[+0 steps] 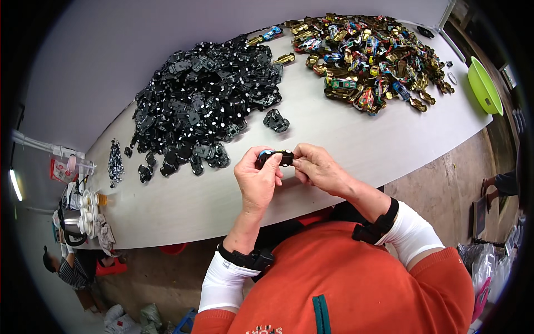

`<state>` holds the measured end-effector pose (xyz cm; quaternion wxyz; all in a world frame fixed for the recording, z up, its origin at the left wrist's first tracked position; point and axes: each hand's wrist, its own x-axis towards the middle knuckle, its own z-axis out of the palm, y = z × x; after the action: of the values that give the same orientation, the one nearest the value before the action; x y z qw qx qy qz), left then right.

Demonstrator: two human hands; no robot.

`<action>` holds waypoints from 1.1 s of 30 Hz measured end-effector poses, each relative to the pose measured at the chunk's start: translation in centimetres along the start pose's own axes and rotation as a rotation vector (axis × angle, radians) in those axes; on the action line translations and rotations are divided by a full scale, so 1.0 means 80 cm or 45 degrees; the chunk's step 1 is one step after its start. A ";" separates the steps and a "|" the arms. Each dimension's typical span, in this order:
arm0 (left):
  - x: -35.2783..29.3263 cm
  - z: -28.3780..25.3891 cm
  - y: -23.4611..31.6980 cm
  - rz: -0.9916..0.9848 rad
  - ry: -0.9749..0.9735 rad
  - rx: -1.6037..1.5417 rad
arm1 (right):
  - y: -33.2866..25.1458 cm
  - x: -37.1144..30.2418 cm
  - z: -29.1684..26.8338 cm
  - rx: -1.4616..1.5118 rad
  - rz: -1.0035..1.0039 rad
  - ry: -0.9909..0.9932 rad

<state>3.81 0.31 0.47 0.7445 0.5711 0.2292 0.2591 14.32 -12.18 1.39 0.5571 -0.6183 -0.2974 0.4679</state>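
Note:
A small toy car (pixel 285 159) with a black underside and a strip of blue and yellow body is held up over the near edge of the table. My left hand (pixel 255 181) is closed round it, thumb across the black underside. At the car's right end, the thumb and fingers of my right hand (pixel 319 169) pinch together on it; the fingertips partly hide that end. Beyond my hands a single black car chassis (pixel 276 121) lies apart from a big heap of black chassis (pixel 194 94). Farther right is a heap of shiny gold and coloured car bodies (pixel 372 61).
On the white table (pixel 183 214), a small pile of wheel-like pieces (pixel 115 161) lies at the left. Stacked white cups (pixel 88 214) and a kettle (pixel 71 222) stand at the left end. A green basin (pixel 484 88) sits at the right edge. Another person (pixel 75 270) is at lower left.

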 end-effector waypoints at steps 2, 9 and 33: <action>0.007 -0.005 -0.001 -0.106 -0.015 -0.147 | 0.002 -0.002 -0.005 0.079 -0.041 -0.034; 0.009 -0.015 -0.016 -0.334 -0.075 -0.422 | 0.002 -0.007 -0.014 0.177 -0.118 -0.136; 0.011 -0.005 -0.017 -0.414 0.003 -0.383 | 0.015 -0.006 -0.017 0.171 -0.149 -0.152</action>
<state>4.37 0.86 -0.99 0.8529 0.4089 0.2779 0.1675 15.18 -13.41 0.30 0.6049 -0.5322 -0.3337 0.4894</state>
